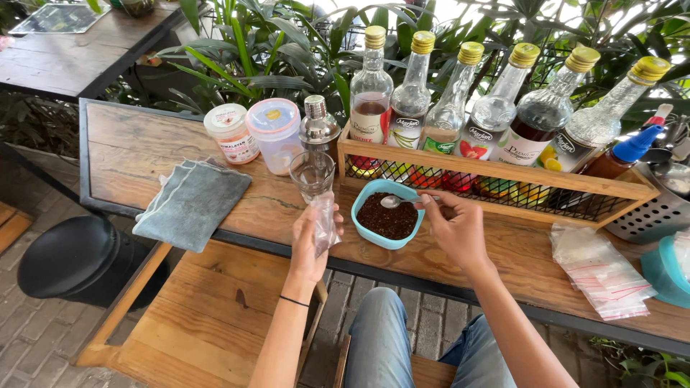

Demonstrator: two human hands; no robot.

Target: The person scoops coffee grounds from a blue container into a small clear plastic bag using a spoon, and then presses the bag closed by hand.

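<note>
My left hand (307, 244) holds a small clear plastic bag (325, 219) upright, just left of a light blue bowl (368, 197) filled with dark brown granules. My right hand (454, 228) grips the handle of a metal spoon (394, 201), whose bowl rests over the blue bowl's far rim. An empty drinking glass (313, 173) stands right behind the bag, with a metal shaker (317, 126) behind that.
A wooden rack (496, 172) holds several syrup bottles with gold caps. A grey cloth (192, 203) lies at left beside a pink-lidded jar (231, 132) and a clear tub (275, 134). Small zip bags (600, 269) lie at right near a metal holder (650, 212). A black bin (79, 260) sits below.
</note>
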